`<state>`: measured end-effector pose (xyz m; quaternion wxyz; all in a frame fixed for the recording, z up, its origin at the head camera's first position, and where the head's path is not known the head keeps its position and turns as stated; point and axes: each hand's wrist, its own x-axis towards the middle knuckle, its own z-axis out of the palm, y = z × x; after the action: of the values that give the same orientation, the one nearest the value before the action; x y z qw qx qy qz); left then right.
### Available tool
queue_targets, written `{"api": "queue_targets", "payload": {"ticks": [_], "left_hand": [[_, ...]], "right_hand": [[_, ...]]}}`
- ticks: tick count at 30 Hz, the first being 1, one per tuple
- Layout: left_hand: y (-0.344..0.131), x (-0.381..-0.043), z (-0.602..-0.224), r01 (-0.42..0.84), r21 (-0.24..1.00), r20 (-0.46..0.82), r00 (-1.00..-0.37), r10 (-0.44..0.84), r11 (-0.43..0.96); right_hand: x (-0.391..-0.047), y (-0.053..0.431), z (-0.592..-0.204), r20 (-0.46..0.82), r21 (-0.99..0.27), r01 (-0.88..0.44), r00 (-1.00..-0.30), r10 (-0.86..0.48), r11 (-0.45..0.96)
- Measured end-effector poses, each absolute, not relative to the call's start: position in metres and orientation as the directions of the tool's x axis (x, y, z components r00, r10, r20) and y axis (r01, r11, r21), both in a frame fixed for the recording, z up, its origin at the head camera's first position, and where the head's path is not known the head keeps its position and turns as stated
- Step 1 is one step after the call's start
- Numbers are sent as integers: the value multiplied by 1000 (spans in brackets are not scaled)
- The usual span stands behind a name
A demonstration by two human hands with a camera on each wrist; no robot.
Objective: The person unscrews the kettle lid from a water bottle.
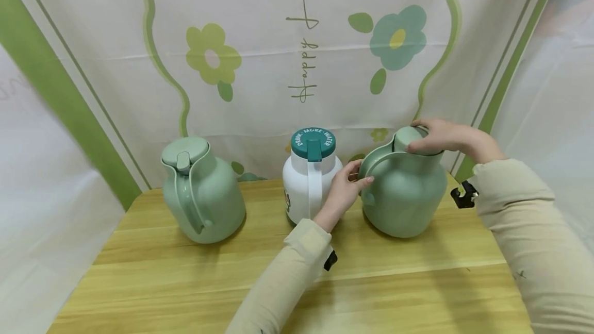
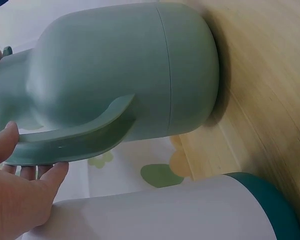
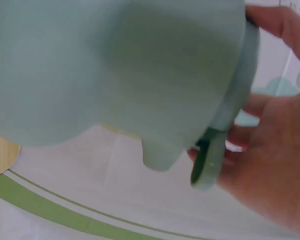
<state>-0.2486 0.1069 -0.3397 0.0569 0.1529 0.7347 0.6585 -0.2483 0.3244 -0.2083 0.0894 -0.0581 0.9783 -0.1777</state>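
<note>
A pale green thermos jug (image 1: 408, 200) stands on the right of the wooden table. My left hand (image 1: 343, 189) pinches its curved handle (image 2: 84, 137), thumb on one side and fingers on the other. From above, my right hand (image 1: 441, 135) grips the jug's round lid (image 1: 405, 138), with thumb and fingers spread across it. Close up in the right wrist view, a raised flap (image 3: 208, 162) at the lid's edge and the spout (image 3: 160, 155) show beside the fingers. Just left of my left hand is a white thermos jug (image 1: 299, 179) with a dark teal lid (image 1: 301, 138).
A second green thermos jug (image 1: 223, 195) is at the left of the table (image 1: 185, 287), its handle facing me. Behind the jugs hangs a white cloth (image 1: 264, 76) printed with flowers and lettering.
</note>
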Motion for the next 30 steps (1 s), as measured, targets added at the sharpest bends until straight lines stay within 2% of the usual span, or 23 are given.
{"api": "queue_targets", "payload": {"ticks": [5, 9, 16, 21, 24, 30], "left_hand": [[107, -248, -339, 143, 986, 114, -948, 296, 81], [107, -248, -339, 140, 987, 111, -950, 293, 80], [107, -248, -340, 146, 985, 114, -948, 299, 88], [108, -249, -341, 143, 986, 111, -949, 294, 89], [108, -248, -341, 141, 986, 109, -949, 295, 89], [107, -247, -339, 147, 985, 115, -948, 297, 88]], "right_hand": [[-249, 330, -204, -205, -446, -109, -954, -220, 888], [-249, 325, -206, -152, -442, -80, -975, -162, 894], [-243, 301, -213, 0, -257, 91, -996, 95, 962], [-238, 291, -218, 60, -156, 149, -985, 159, 977], [-237, 291, -218, 64, -139, 139, -987, 149, 980], [-236, 299, -215, 13, -189, 57, -998, 61, 980]]}}
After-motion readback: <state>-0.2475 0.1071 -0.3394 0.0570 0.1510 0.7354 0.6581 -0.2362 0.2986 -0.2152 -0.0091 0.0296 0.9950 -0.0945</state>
